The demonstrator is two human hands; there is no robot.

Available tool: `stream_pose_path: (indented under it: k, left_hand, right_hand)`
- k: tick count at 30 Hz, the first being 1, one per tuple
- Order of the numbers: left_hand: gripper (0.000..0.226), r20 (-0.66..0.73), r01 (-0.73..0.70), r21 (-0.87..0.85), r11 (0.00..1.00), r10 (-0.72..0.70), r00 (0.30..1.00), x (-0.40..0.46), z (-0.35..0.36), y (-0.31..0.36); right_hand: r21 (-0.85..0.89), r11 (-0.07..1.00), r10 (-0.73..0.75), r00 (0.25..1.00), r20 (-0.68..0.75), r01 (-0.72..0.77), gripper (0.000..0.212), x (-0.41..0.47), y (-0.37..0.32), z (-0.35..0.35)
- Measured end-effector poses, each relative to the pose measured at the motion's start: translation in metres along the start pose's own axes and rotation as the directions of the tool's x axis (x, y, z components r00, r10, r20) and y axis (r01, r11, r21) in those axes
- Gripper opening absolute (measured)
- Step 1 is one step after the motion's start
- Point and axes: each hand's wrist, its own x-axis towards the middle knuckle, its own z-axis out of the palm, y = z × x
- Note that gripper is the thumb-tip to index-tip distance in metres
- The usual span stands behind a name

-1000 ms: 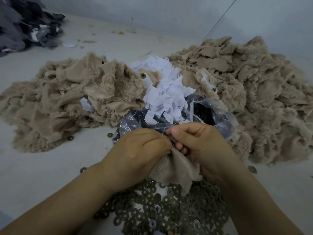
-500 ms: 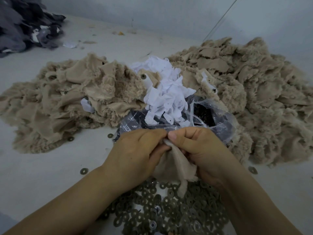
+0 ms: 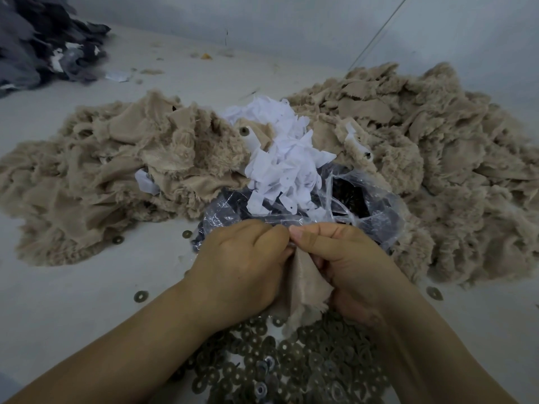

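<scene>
As two hands [image 3: 242,266] [image 3: 350,266] pinch — one cloth scrap [image 3: 306,287] hangs.

- Pale grey floor [image 3: 73,287], matt and smooth, stretching back to the wall.
- Plain grey-white wall [image 3: 291,21] across the top, bare, meeting the floor in a soft shadowed seam.
- Thin taut line [image 3: 379,30] slanting down along the wall from the upper right.
- Heap of dark grey and black cloth [image 3: 35,45] in the far left corner, with white patches showing through.
- Small yellow crumb [image 3: 206,56] and pale fluff scattered near the foot of the wall.
- Two broad mounds of beige furry cloth, left [image 3: 87,176] and right [image 3: 437,158], with white scraps [image 3: 285,158] between them.
- Dim, even, cool light; faint shadows only.
</scene>
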Motion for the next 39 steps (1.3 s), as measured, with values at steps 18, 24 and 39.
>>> stream_pose_path:
  k: [18,24,39]
  left_hand:
    - [0.022,0.061,0.122,-0.201,0.972,-0.112,0.992,0.003,0.003,-0.004]
    - [0.025,0.141,0.217,-0.172,0.961,-0.194,0.971,0.001,0.005,-0.009]
    - [0.025,0.054,0.045,-0.096,0.994,-0.040,0.998,0.010,0.006,0.001]
  right_hand:
    - [-0.906,0.095,-0.779,0.598,0.191,0.413,0.034,0.003,0.020,0.000]
    - [-0.894,0.133,-0.721,0.660,0.209,0.428,0.021,0.008,0.018,-0.004]
    - [-0.879,-0.042,-0.719,0.596,0.357,0.475,0.031,0.011,0.012,-0.013]
